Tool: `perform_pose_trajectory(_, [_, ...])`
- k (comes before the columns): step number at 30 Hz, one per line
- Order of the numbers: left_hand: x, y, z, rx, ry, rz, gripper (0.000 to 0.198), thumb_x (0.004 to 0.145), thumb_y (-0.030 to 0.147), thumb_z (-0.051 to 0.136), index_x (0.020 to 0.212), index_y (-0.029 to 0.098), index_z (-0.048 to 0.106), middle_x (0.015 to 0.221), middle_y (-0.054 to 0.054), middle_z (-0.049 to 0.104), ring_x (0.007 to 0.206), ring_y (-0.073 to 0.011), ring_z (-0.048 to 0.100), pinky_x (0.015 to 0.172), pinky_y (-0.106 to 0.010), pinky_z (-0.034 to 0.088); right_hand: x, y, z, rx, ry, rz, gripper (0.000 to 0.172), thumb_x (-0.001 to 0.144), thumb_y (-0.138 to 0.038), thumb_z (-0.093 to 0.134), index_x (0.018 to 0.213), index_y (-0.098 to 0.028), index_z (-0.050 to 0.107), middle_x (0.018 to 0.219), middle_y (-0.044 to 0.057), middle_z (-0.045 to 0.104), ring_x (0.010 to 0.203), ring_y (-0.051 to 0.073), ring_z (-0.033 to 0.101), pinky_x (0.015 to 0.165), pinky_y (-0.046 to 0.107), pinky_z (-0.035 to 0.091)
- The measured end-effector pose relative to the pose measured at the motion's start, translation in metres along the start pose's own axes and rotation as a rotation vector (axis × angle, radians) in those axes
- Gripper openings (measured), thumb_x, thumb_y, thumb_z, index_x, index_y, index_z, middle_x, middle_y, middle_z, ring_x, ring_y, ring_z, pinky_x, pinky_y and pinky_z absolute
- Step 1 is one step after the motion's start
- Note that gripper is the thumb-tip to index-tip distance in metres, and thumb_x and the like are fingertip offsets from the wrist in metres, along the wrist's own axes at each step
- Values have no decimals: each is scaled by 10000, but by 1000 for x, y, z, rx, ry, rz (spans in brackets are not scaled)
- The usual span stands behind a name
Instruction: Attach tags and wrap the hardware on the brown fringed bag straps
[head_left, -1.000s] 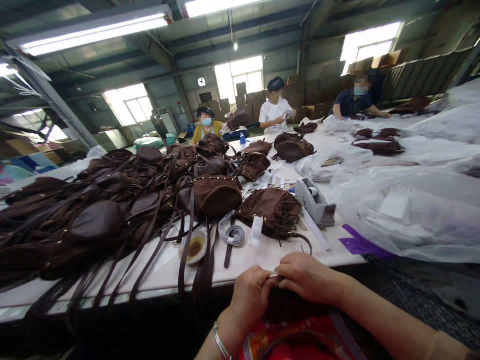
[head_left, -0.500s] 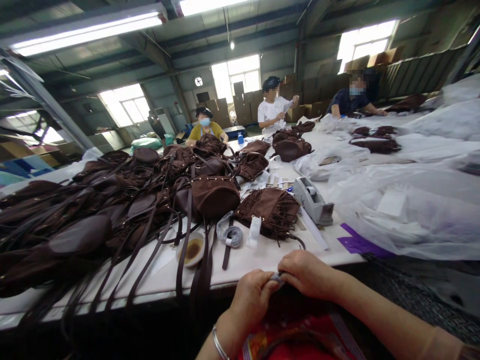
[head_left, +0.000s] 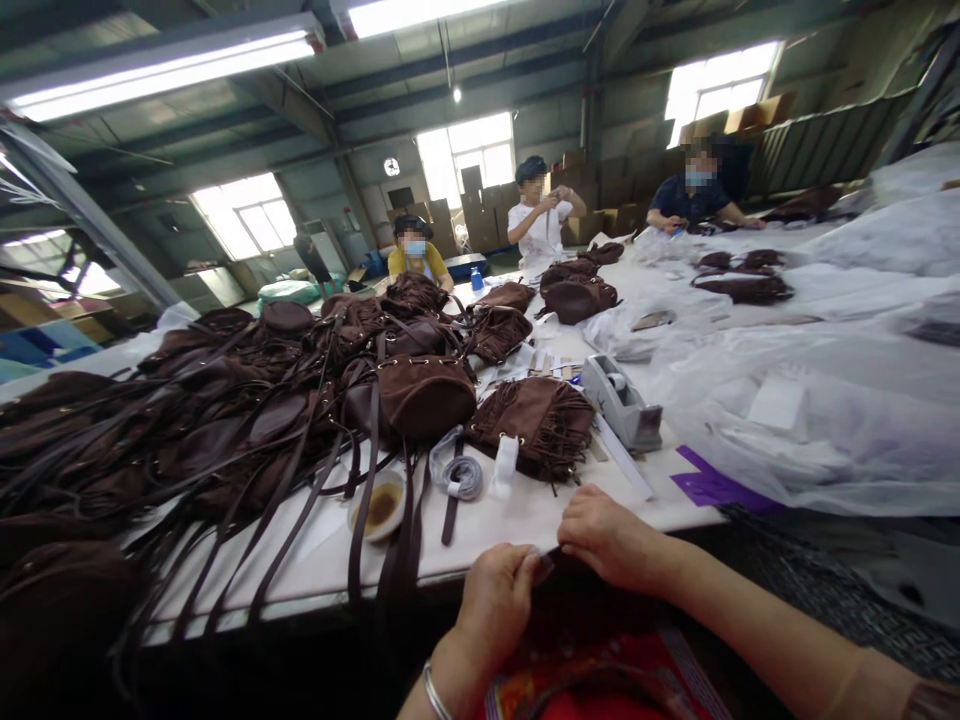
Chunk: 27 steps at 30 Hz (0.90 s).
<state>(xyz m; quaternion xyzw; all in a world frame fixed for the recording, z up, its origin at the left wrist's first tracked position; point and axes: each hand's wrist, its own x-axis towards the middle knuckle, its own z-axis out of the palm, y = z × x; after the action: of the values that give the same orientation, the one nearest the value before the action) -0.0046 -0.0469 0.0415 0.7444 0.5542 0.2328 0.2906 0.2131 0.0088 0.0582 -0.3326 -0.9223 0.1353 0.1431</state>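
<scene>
My left hand (head_left: 495, 600), with a silver bangle at the wrist, pinches a small greyish scrap (head_left: 543, 566) between thumb and finger. To its right, my right hand (head_left: 611, 540) is closed with its fingertips curled in. What it holds, if anything, is hidden. Both are at the table's front edge, above a red printed cloth or bag (head_left: 600, 670) at my lap. Beyond them lie a dark brown fringed suede bag (head_left: 534, 425), a coiled grey strip (head_left: 462, 478) and a folded white piece (head_left: 505, 465).
Brown bags (head_left: 247, 410) with trailing straps are heaped on the left. A bowl of brown liquid (head_left: 384, 505) stands near the front edge. A grey tape dispenser (head_left: 622, 405), a purple piece (head_left: 720, 485) and white plastic sheeting (head_left: 862, 420) are on the right. Several co-workers (head_left: 544, 215) are across the table.
My hands have come slightly apart; the greyish scrap stays at my left fingertips. The view has shifted a little. The co-worker in white has raised their hands closer together.
</scene>
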Motion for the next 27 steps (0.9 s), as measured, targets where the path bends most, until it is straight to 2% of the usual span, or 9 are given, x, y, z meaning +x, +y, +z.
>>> perform_pose_trajectory(6, [8, 10, 3, -117, -66, 13, 391, 984, 273, 417, 662, 174, 615, 659, 0, 605, 615, -128, 451, 591, -256, 288, 6, -9, 18, 31, 56, -54, 137, 835, -105, 596, 725, -175, 639, 744, 31, 674, 760, 179, 572, 807, 350, 342])
perform_pose_trajectory(10, [12, 10, 7, -99, -12, -14, 404, 986, 286, 421, 632, 169, 577, 624, 11, 567, 599, -120, 423, 581, -262, 264, 4, 4, 6, 49, 96, -52, 56, 866, -156, 625, 866, -184, 674, 865, 39, 691, 884, 202, 580, 884, 376, 349])
perform_pose_trajectory(13, [15, 6, 9, -34, 44, -56, 423, 997, 317, 415, 628, 174, 563, 618, 5, 568, 599, -127, 445, 585, -268, 261, 1, 26, -7, 23, 160, 18, 137, 856, -181, 678, 990, -205, 697, 1071, 62, 685, 1067, 248, 548, 963, 428, 339])
perform_pose_trajectory(16, [23, 7, 11, 32, 82, -74, 427, 1004, 327, 408, 642, 177, 580, 631, -9, 596, 601, -137, 469, 588, -274, 260, 2, 45, -6, 60, 181, 35, 76, 861, -147, 662, 863, -198, 718, 1128, 71, 656, 1088, 245, 530, 958, 410, 389])
perform_pose_trajectory(18, [32, 12, 12, 71, 97, -70, 429, 1006, 319, 401, 654, 179, 602, 644, -22, 621, 601, -144, 485, 589, -281, 259, 7, 49, 2, 129, 213, 25, 146, 872, -124, 635, 752, -182, 696, 1054, 70, 659, 1032, 225, 544, 935, 386, 424])
perform_pose_trajectory(21, [50, 22, 17, 139, 97, -57, 432, 1004, 285, 390, 668, 180, 641, 662, -39, 652, 601, -154, 509, 584, -289, 248, 16, 47, 15, 265, 302, 4, 177, 870, -97, 593, 726, -168, 670, 964, 71, 660, 953, 207, 575, 915, 375, 463])
perform_pose_trajectory(24, [70, 30, 23, 216, 77, -84, 418, 994, 255, 391, 702, 175, 680, 668, -49, 667, 597, -160, 526, 578, -294, 239, 17, 47, 19, 433, 410, -7, 161, 876, -93, 547, 820, -170, 677, 1041, 90, 656, 1002, 202, 600, 924, 346, 492])
perform_pose_trajectory(27, [85, 36, 29, 305, 102, -118, 414, 995, 255, 389, 745, 161, 705, 714, -79, 699, 635, -180, 571, 597, -302, 258, 7, 56, 15, 492, 586, 137, 133, 900, -139, 545, 908, -173, 674, 1077, 101, 650, 1036, 210, 602, 926, 348, 489])
